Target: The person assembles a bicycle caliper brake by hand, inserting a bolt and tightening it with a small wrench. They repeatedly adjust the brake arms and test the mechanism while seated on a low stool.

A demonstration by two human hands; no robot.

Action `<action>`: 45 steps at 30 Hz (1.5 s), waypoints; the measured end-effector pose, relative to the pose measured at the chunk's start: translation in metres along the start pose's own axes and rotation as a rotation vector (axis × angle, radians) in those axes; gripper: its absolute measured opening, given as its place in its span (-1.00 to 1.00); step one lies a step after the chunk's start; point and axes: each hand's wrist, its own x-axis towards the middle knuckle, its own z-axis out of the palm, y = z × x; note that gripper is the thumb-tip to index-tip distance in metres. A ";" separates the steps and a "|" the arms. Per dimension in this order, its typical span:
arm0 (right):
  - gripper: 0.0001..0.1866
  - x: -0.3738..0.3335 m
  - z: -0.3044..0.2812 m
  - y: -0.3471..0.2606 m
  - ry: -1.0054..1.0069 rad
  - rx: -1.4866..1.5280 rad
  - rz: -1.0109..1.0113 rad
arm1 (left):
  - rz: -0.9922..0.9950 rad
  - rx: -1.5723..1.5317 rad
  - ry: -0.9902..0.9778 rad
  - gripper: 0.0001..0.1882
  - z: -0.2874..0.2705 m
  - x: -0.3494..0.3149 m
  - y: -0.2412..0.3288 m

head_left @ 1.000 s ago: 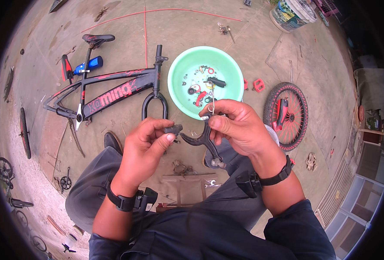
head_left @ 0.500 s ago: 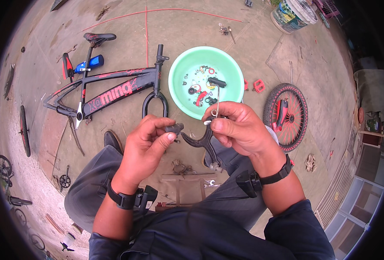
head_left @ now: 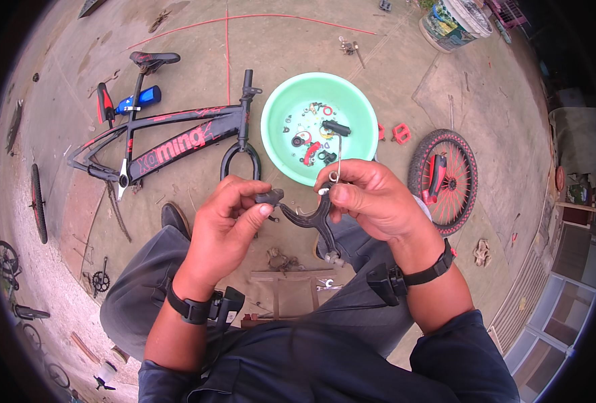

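Observation:
Between the thumb and fingers of my left hand (head_left: 229, 216) is a small dark grey block (head_left: 269, 197), which looks like a brake pad. My right hand (head_left: 372, 201) pinches a black curved brake caliper (head_left: 305, 219) near its upper end. A wire spring (head_left: 339, 156) with a coil stands up from the pinched end, in front of the basin. Below, the caliper's lower arm ends in a greyish bolt fitting (head_left: 335, 259). The block sits close to the caliper's left tip; whether they touch I cannot tell. My right fingers hide part of the caliper.
A mint-green basin (head_left: 271, 124) with small bike parts lies ahead. To the left is a black and red bike frame (head_left: 177, 144); to the right, a wheel (head_left: 446, 181) beside red pedals (head_left: 401, 133). A low wooden stool (head_left: 291, 276) and wrench (head_left: 328, 285) are between my legs.
My right fingers have shifted slightly around the caliper's upper end, and the spring leans a little differently. My left hand keeps nearly the same place and grip.

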 end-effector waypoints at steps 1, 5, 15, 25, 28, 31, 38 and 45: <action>-0.60 0.000 0.000 0.001 0.006 0.008 0.006 | -0.006 -0.010 0.002 -0.77 0.000 0.000 0.001; -0.61 -0.003 -0.001 -0.001 -0.027 0.055 0.038 | 0.026 0.001 0.001 -0.77 0.000 0.001 0.002; -0.60 -0.002 -0.002 -0.001 -0.074 0.070 0.008 | 0.050 0.021 0.006 -0.76 -0.001 0.002 0.006; -0.66 -0.005 -0.001 -0.009 -0.053 0.031 0.038 | 0.097 0.159 -0.021 -0.74 -0.002 -0.001 0.008; -0.63 -0.005 0.001 -0.009 0.015 0.035 0.044 | 0.056 0.053 -0.005 -0.74 -0.002 -0.003 0.006; -0.63 -0.005 0.000 -0.009 0.019 0.038 0.048 | 0.053 0.035 0.016 -0.73 -0.008 -0.003 0.002; -0.65 -0.007 -0.003 -0.008 0.027 0.014 0.055 | -0.123 0.058 0.227 -0.65 -0.027 0.008 -0.040; -0.66 -0.010 -0.005 -0.007 0.088 -0.045 0.084 | -0.540 0.102 0.363 -0.68 -0.053 0.010 -0.140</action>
